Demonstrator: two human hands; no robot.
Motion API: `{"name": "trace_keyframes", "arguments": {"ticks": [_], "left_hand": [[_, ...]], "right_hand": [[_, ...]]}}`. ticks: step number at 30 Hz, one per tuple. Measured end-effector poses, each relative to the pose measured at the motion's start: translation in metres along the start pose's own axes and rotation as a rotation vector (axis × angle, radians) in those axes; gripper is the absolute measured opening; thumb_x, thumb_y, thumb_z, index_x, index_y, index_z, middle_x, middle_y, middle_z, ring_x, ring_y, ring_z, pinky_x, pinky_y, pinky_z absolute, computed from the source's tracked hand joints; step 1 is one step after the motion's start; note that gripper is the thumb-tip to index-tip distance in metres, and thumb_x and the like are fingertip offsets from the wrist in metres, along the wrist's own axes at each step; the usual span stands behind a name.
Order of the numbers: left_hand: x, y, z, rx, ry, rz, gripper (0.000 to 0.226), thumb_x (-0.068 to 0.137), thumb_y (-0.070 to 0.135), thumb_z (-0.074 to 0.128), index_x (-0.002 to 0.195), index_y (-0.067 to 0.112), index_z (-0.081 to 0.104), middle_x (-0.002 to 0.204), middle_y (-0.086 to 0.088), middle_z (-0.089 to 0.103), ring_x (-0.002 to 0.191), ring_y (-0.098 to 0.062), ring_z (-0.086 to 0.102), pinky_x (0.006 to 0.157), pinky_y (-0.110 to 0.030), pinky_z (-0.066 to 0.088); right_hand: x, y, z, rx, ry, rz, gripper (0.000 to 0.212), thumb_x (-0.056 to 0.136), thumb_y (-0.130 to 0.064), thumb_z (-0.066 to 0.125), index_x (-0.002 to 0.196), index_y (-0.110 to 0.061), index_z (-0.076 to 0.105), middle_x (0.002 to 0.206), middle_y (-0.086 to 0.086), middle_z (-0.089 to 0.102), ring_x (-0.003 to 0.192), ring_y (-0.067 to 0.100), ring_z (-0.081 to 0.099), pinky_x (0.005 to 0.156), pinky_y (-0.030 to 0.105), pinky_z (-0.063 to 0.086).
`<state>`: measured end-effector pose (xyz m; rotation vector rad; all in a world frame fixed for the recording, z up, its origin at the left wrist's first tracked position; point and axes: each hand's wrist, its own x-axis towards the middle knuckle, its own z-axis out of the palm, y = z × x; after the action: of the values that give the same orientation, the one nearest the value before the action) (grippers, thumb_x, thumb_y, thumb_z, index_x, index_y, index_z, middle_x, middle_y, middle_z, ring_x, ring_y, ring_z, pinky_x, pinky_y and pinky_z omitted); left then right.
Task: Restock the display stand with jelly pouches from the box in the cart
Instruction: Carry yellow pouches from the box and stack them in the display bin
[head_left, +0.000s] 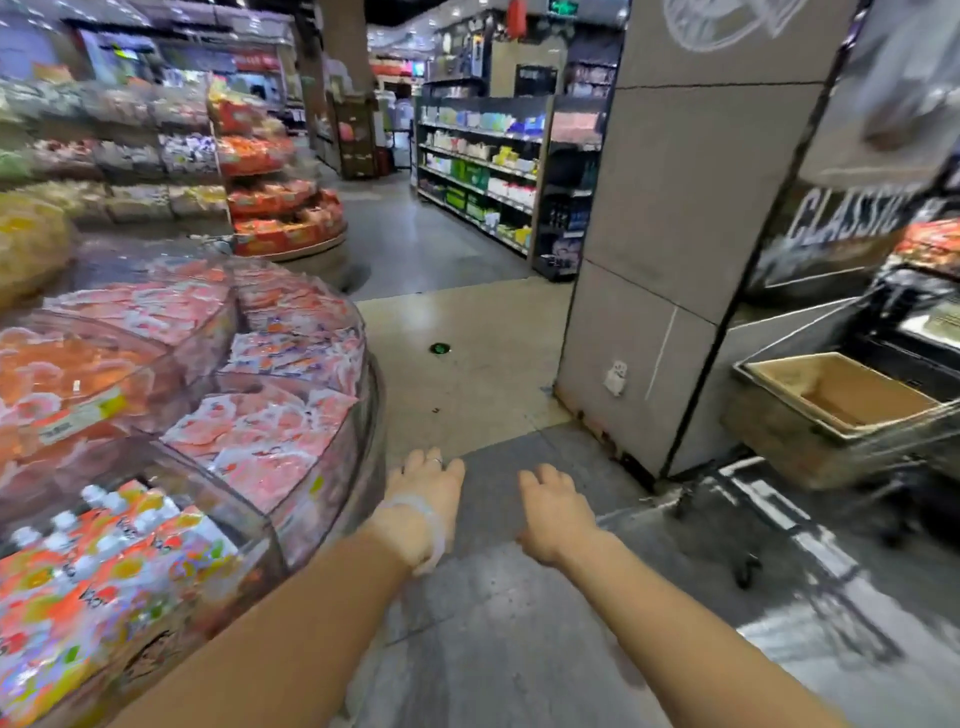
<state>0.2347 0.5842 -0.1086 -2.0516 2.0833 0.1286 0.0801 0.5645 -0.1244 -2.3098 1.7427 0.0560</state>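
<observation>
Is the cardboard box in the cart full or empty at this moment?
The box looks empty: flaps open, only bare brown inner walls and floor show. Its near corner is hidden by the rim.

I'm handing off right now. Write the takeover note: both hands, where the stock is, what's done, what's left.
Left hand: empty, fingers loose, over the floor beside the display stand.
Right hand: empty, open, over the floor.
Cardboard box: in the cart at right, out of reach; the part of its inside in view looks empty.
Stand compartments already hold jelly pouches.
Left: check the box for remaining pouches and shelve any.
</observation>
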Motion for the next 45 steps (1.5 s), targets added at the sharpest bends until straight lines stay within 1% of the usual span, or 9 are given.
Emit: {"name": "trace_keyframes", "arguments": {"ticks": [6,13,19,26,31,36,40,43,45], "left_hand": [[0.091,0.122,-0.023,0.069,-0.077,0.250,0.096,0.073,0.017,0.078,0.147,0.016,0.017,0.149,-0.016,0.019,0.138,-0.036,0.022,0.110,-0.046,0.030],[0.206,0.235,-0.060,0.070,-0.022,0.507,0.089,0.074,0.016,0.075,0.145,0.017,0.021,0.144,-0.014,0.026,0.135,-0.035,0.025,0.107,-0.046,0.033],[0.301,0.307,-0.105,0.086,0.020,0.668,0.085,0.073,0.019,0.077,0.140,0.014,0.025,0.140,-0.013,0.029,0.132,-0.035,0.028,0.102,-0.045,0.036],[0.380,0.398,-0.107,0.143,-0.007,0.804,0.077,0.072,0.025,0.077,0.133,0.017,0.031,0.136,-0.012,0.031,0.129,-0.033,0.030,0.102,-0.044,0.036],[0.454,0.474,-0.115,0.132,-0.016,0.825,0.079,0.070,0.030,0.079,0.132,0.017,0.033,0.135,-0.010,0.033,0.128,-0.032,0.031,0.101,-0.044,0.037],[0.544,0.552,-0.142,0.134,-0.044,0.763,0.088,0.069,0.031,0.079,0.139,0.016,0.028,0.142,-0.012,0.029,0.132,-0.032,0.028,0.104,-0.044,0.037],[0.607,0.612,-0.176,0.081,0.006,0.729,0.078,0.071,0.034,0.077,0.133,0.017,0.034,0.135,-0.011,0.036,0.128,-0.030,0.034,0.099,-0.042,0.041],[0.641,0.651,-0.184,0.115,-0.011,0.722,0.075,0.071,0.034,0.077,0.132,0.017,0.036,0.134,-0.010,0.037,0.125,-0.030,0.037,0.095,-0.041,0.044],[0.664,0.677,-0.181,0.133,-0.034,0.717,0.075,0.072,0.032,0.077,0.133,0.017,0.036,0.135,-0.010,0.037,0.126,-0.029,0.038,0.096,-0.041,0.044]], "right_hand": [[0.001,0.137,-0.018,0.008,0.019,0.317,0.057,0.088,-0.020,0.060,0.135,-0.007,0.031,0.139,0.014,0.031,0.132,0.034,0.029,0.104,0.042,0.035],[0.045,0.255,-0.049,0.028,0.032,0.603,0.052,0.091,-0.024,0.057,0.134,-0.009,0.032,0.139,0.013,0.032,0.131,0.034,0.031,0.101,0.045,0.037],[0.102,0.331,-0.093,0.047,0.106,0.725,0.045,0.088,-0.019,0.059,0.128,-0.009,0.039,0.132,0.014,0.039,0.123,0.035,0.039,0.097,0.042,0.040],[0.144,0.426,-0.095,0.115,0.074,0.856,0.051,0.087,-0.017,0.060,0.132,-0.012,0.036,0.133,0.013,0.037,0.125,0.033,0.036,0.101,0.042,0.041],[0.192,0.519,-0.110,0.124,0.083,0.871,0.042,0.087,-0.010,0.056,0.125,-0.008,0.038,0.130,0.014,0.039,0.123,0.034,0.037,0.094,0.040,0.041],[0.252,0.628,-0.139,0.152,0.083,0.852,0.051,0.087,-0.017,0.060,0.131,-0.008,0.035,0.134,0.013,0.038,0.125,0.034,0.037,0.096,0.043,0.040],[0.284,0.711,-0.170,0.128,0.113,0.844,0.047,0.087,-0.019,0.060,0.127,-0.006,0.039,0.129,0.015,0.043,0.120,0.035,0.043,0.092,0.042,0.042],[0.301,0.757,-0.176,0.159,0.079,0.857,0.052,0.086,-0.025,0.062,0.129,-0.007,0.038,0.129,0.014,0.043,0.121,0.035,0.043,0.093,0.042,0.042],[0.313,0.786,-0.171,0.174,0.062,0.872,0.047,0.087,-0.024,0.062,0.125,-0.008,0.040,0.129,0.014,0.043,0.122,0.034,0.043,0.093,0.042,0.042]]}}
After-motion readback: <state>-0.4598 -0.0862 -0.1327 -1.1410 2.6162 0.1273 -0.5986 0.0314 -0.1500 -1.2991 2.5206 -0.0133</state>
